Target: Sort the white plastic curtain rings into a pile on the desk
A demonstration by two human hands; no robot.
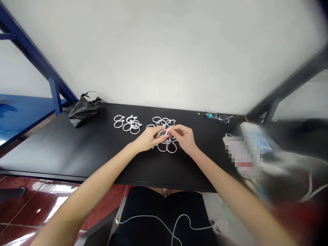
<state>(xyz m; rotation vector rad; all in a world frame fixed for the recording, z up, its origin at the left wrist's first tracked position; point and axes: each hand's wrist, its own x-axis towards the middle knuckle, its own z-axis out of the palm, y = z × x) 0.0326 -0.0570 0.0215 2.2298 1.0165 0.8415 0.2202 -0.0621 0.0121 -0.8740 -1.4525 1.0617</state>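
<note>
My left hand (150, 138) and my right hand (183, 138) meet above a heap of white plastic curtain rings (166, 147) in the middle of the black table (51, 153). Between their fingertips both hands pinch a white ring (164, 133). My fingers hide part of that ring and the heap below it. A second small group of white rings (128, 124) lies to the left, apart from my hands.
A crumpled black plastic bag (84, 110) stands at the table's back left. Wire-rimmed glasses (218, 118) lie at the back right. A pixelated, blurred object (243, 157) sits at the right. A white cable (153, 220) crosses my lap below the table's front edge.
</note>
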